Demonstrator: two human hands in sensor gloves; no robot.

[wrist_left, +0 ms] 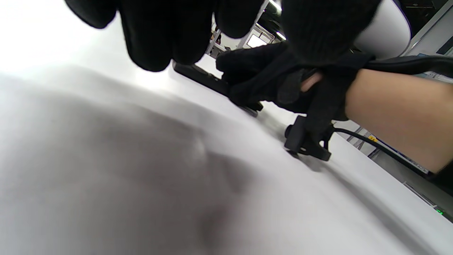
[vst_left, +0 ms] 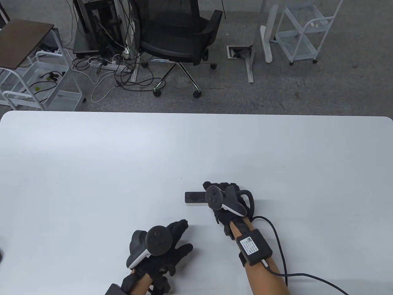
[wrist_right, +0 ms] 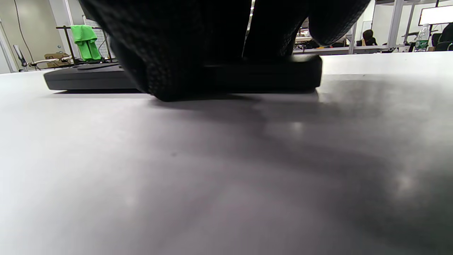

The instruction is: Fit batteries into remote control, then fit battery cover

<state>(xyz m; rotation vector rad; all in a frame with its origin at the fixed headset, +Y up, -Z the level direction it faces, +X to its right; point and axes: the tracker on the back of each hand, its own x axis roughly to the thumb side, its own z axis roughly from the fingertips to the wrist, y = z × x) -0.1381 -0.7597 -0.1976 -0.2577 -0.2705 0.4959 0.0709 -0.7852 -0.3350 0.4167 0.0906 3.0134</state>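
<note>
The black remote control [vst_left: 194, 198] lies flat on the white table [vst_left: 122, 159], button side up, its left end sticking out from under my right hand [vst_left: 224, 188]. The right hand grips its right part; in the right wrist view my fingers [wrist_right: 184, 46] drape over the remote [wrist_right: 85, 80], with one finger down its near side. My left hand [vst_left: 181, 236] rests empty on the table with the fingers spread, below and left of the remote. In the left wrist view its fingertips [wrist_left: 159, 35] hang above the table, with the remote [wrist_left: 198, 76] beyond. No loose batteries or cover show.
A cable [vst_left: 278, 245] runs from the right wrist unit across the table to the bottom edge. Beyond the table's far edge stand an office chair [vst_left: 181, 37], white carts [vst_left: 304, 33] and floor cables.
</note>
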